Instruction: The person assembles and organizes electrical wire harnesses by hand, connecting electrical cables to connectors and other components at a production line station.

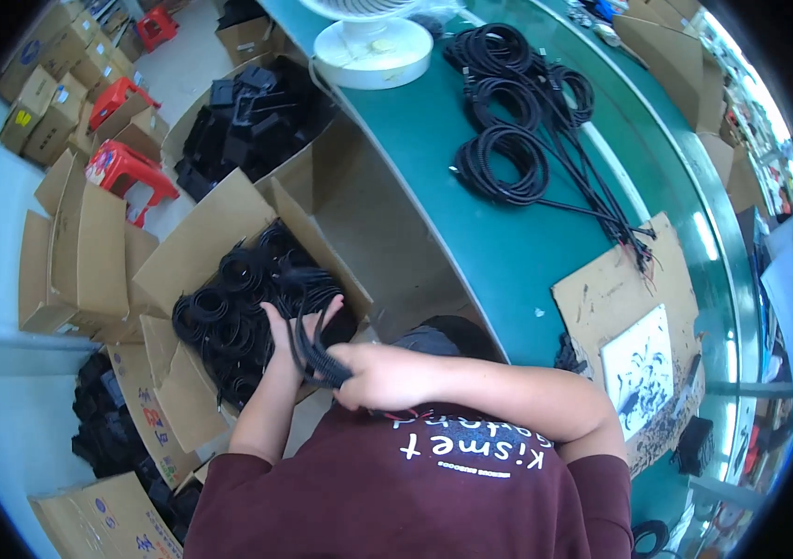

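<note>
My right hand (pixel 382 374) is closed round a coil of black cable (pixel 308 343), held in front of my chest above the near side of an open carton. Thin red wire ends show just below that hand. My left hand (pixel 283 328) reaches over the carton with its thumb and fingers spread apart; the cable loops pass in front of its palm and hide part of it. Many coils of black cable (pixel 243 270) fill the cardboard box (pixel 205 219) beneath my hands.
On the green table (pixel 396 140) at right lie bundled black cables (pixel 508 163), a white fan base (pixel 373 51) and a cardboard sheet (pixel 592 289) under a white board (pixel 637 368) with dark scraps. Cartons (pixel 75 252), a box of black parts (pixel 247 107) and red stools (pixel 126 168) stand left.
</note>
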`<state>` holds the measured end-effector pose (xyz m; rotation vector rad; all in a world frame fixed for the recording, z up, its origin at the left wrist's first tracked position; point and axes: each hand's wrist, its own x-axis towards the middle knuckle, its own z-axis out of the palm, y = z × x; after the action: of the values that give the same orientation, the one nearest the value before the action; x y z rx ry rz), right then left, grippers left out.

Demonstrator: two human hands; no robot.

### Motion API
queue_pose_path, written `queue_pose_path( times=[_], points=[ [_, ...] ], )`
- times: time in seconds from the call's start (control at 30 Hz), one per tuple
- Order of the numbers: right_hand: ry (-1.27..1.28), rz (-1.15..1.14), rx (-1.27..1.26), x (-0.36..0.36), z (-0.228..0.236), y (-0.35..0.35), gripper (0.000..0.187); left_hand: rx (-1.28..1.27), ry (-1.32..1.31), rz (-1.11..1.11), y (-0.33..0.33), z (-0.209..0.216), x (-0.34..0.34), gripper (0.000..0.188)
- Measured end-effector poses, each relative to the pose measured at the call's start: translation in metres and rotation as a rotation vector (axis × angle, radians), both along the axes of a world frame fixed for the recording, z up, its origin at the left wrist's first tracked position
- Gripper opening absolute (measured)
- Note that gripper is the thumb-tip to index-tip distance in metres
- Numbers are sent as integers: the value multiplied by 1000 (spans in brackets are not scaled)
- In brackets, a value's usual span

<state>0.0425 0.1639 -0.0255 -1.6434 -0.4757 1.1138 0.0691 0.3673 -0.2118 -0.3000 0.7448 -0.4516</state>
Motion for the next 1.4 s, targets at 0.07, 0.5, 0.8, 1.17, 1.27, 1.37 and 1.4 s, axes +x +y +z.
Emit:
queue_pose_path(
  times=[0.07, 0.5, 0.8, 1.17, 1.27, 1.37, 1.4],
  points=[
    [-147, 86, -49, -7, 28, -4, 33, -197, -58, 240, 18, -39, 5, 120],
    [-440, -276, 107, -90, 177, -193, 35, 34, -667, -205, -74, 249, 44, 32],
    [-658, -906, -242, -119, 199, -275, 23, 270, -1275, -425, -235, 343, 155, 13],
    [-871, -533, -1540, -36, 43, -455, 29, 1301, -1449, -1320, -388, 192, 175, 50],
    [-830, -532, -1571, -57, 7, -488, 27, 1176, -1984, -1367, -350, 180, 129, 34],
    [-748, -668, -1537, -71, -6, -492, 31, 1622, -2559, -877, -321, 188, 113, 24],
    [-846, -706, -1535, -75, -13, -493, 32, 1776, -2681, -500, -322, 188, 116, 22]
  ],
)
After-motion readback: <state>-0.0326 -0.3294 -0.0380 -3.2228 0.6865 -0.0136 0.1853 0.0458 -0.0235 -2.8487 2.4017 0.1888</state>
